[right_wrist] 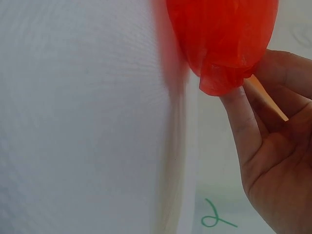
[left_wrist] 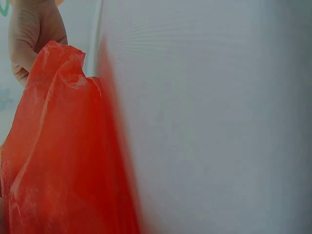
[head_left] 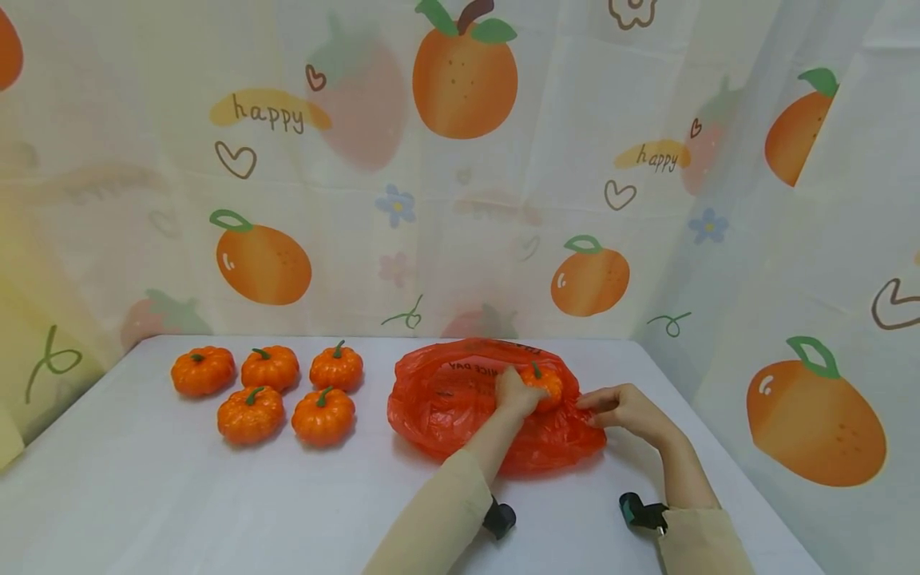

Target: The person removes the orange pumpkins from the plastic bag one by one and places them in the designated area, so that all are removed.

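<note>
A red plastic bag (head_left: pixel 438 395) with dark printed lettering lies spread on the table, its mouth facing up and back. My left hand (head_left: pixel 513 393) reaches over its near side and grips a small orange pumpkin (head_left: pixel 549 386) with a green stem, at the bag's right part. The left fingers are mostly hidden behind the hand and pumpkin. At the bag's right edge, my right hand (head_left: pixel 632 411) pinches the plastic between thumb and fingers. The right wrist view shows this hand (right_wrist: pixel 278 141) with the bag's gathered corner (right_wrist: pixel 222 80) at its fingertips.
Several small orange pumpkins (head_left: pixel 251 415) stand in two rows on the left of the white table (head_left: pixel 216 511). A fruit-printed curtain (head_left: pixel 460 184) hangs behind the table and along its sides.
</note>
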A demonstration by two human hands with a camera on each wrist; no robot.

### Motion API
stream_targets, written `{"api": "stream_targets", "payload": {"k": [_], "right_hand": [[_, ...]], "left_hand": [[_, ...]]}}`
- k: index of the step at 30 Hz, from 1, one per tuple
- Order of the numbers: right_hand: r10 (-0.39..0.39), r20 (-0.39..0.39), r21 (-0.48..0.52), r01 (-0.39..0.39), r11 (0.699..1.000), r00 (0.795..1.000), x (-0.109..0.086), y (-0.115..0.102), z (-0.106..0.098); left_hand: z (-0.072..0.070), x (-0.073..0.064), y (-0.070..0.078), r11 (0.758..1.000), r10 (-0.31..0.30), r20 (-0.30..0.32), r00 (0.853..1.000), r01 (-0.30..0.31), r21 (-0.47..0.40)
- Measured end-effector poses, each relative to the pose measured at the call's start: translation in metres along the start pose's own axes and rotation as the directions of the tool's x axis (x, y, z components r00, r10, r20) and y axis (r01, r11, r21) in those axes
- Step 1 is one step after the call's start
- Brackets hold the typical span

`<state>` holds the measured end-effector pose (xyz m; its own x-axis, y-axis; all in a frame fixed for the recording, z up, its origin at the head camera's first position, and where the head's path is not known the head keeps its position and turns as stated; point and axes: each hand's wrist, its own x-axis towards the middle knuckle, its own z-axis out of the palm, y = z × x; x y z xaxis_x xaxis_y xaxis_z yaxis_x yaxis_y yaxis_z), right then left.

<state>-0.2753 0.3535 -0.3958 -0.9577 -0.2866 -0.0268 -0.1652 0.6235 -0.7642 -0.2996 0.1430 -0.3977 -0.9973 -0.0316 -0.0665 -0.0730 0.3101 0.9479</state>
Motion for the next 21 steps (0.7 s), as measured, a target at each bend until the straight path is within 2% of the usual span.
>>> {"api": "stream_targets", "payload": {"k": [12,21], "right_hand": [[-0.008,0.01,-0.002,0.008,1.0,1.0,-0.001,-0.004,0.001],[0.004,0.003,0.0,-0.004,1.0,1.0,0.001,-0.001,0.0]], "left_hand": [[-0.008,-0.004,0.0,1.0,-0.019,0.043,0.999,0.019,0.0],[-0.018,-0.007,-0.001,1.0,0.001,0.079,0.997,0.0,-0.016]]}}
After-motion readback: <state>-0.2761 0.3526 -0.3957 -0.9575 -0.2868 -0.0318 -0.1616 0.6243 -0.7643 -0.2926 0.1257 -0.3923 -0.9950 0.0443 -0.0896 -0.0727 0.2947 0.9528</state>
